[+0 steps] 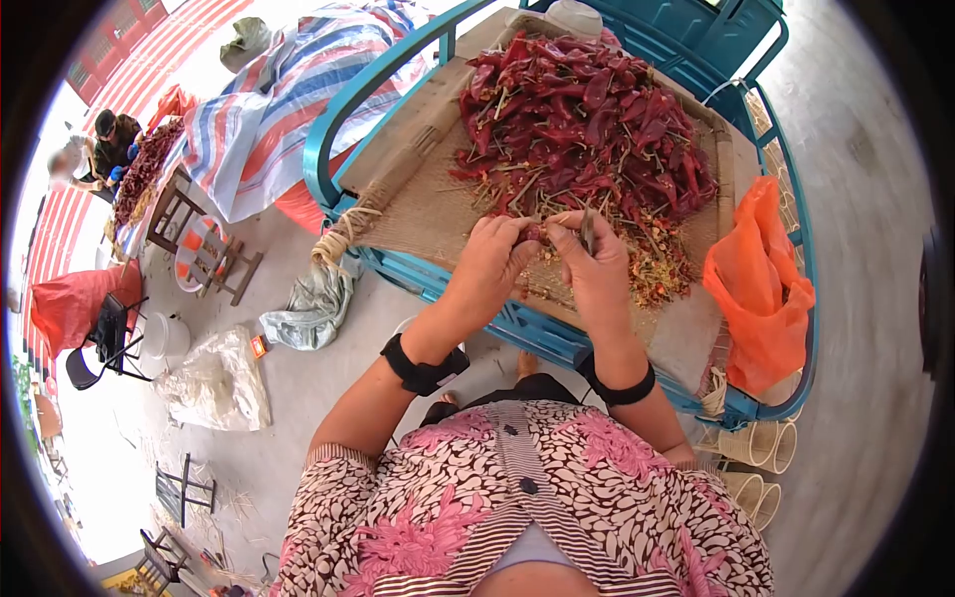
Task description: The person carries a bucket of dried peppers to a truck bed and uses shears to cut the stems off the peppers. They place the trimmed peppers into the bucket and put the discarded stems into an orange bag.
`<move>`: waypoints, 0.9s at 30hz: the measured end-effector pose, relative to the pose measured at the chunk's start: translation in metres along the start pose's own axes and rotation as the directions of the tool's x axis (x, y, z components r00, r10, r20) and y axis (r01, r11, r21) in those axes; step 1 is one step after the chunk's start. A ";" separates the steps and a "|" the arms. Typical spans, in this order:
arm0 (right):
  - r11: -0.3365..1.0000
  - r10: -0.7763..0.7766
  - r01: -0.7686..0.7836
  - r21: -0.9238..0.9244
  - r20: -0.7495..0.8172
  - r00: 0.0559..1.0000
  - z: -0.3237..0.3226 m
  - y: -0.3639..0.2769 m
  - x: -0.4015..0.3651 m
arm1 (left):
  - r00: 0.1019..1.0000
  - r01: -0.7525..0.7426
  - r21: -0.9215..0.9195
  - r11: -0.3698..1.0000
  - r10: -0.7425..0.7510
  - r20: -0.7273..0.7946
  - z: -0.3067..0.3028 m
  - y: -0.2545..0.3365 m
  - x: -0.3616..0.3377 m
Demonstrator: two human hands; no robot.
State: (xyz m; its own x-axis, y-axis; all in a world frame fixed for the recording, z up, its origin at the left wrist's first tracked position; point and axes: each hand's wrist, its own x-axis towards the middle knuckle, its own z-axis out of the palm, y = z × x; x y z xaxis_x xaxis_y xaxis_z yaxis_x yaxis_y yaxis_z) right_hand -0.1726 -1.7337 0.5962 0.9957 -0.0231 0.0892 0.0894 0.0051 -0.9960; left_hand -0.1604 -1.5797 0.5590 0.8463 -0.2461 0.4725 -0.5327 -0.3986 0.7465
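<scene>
A big heap of dried red chili peppers [587, 109] lies on a woven tray [423, 214] in the blue cart bed. At the near edge of the heap my left hand [492, 264] is closed, pinching a dried red chili pepper [534, 235] between thumb and fingers. My right hand [600, 267] is closed too, its thumb and index finger close to that pepper's stem end. A small dark metal tool [588, 231] sticks up between its fingers; its shape is mostly hidden. Yellowish stems and seeds [657, 264] are scattered right of my hands.
An orange plastic bag [761, 294] hangs at the cart's right side. The blue cart rail [323, 139] curves up at the left. On the floor are a grey plastic bag [313, 308], a wooden stool [234, 274] and a white bucket [166, 338]. Another person [111, 149] sits far left.
</scene>
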 end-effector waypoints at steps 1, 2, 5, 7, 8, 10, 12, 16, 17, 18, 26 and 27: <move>0.995 -0.043 0.042 -0.088 -0.009 0.999 0.002 0.001 -0.001 | 1.000 0.001 0.026 1.000 0.000 -0.023 0.001 0.000 -0.002; 0.981 -0.086 0.082 -0.175 -0.016 0.996 0.005 0.002 -0.003 | 0.999 0.003 0.052 0.999 0.000 -0.045 0.002 0.000 -0.004; 0.913 -0.255 0.233 -0.335 -0.024 0.967 0.014 0.007 -0.007 | 0.994 0.014 0.009 1.000 -0.013 -0.109 0.003 -0.001 -0.007; 0.812 -0.420 0.377 -0.446 0.002 0.907 0.019 0.011 -0.010 | 0.985 0.114 -0.108 0.988 -0.127 -0.121 0.003 0.004 -0.009; 0.724 -0.517 0.460 -0.514 0.037 0.855 0.021 0.014 -0.011 | 0.975 0.162 -0.166 0.973 -0.183 -0.122 0.004 0.007 -0.010; 0.589 -0.614 0.554 -0.588 0.121 0.780 0.021 0.021 -0.011 | 0.945 0.235 -0.340 0.910 -0.296 -0.139 0.017 0.002 -0.021; 0.510 -0.661 0.605 -0.611 0.172 0.731 0.017 0.032 -0.010 | 0.905 0.347 -0.524 0.778 -0.424 -0.031 0.018 0.008 -0.019; 0.782 -0.489 0.431 -0.451 -0.014 0.872 0.013 0.023 -0.012 | 0.860 0.453 -0.733 0.508 -0.465 0.210 0.014 0.018 -0.014; 0.895 -0.374 0.343 -0.287 -0.061 0.925 0.010 0.022 -0.013 | 0.886 0.424 -0.720 0.550 -0.417 0.203 0.013 0.020 -0.014; 0.967 -0.240 0.231 -0.106 -0.082 0.967 0.008 0.021 -0.012 | 0.905 0.399 -0.704 0.588 -0.374 0.201 0.011 0.021 -0.014; 0.453 0.344 -0.469 0.758 0.337 0.876 -0.020 0.003 -0.010 | 0.940 0.326 -0.644 0.692 -0.162 0.301 -0.004 0.027 -0.004; 0.373 0.317 -0.505 0.778 0.405 0.858 -0.021 0.009 -0.007 | 0.949 0.299 -0.679 0.671 -0.133 0.286 0.001 0.026 -0.002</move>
State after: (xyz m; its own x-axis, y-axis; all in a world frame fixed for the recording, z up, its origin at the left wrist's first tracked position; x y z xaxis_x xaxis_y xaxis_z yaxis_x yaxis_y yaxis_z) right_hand -0.1795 -1.7548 0.5866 0.8914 0.3865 -0.2365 -0.4523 0.7914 -0.4113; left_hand -0.1759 -1.5899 0.5767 0.8751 -0.4334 0.2151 -0.1078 0.2586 0.9600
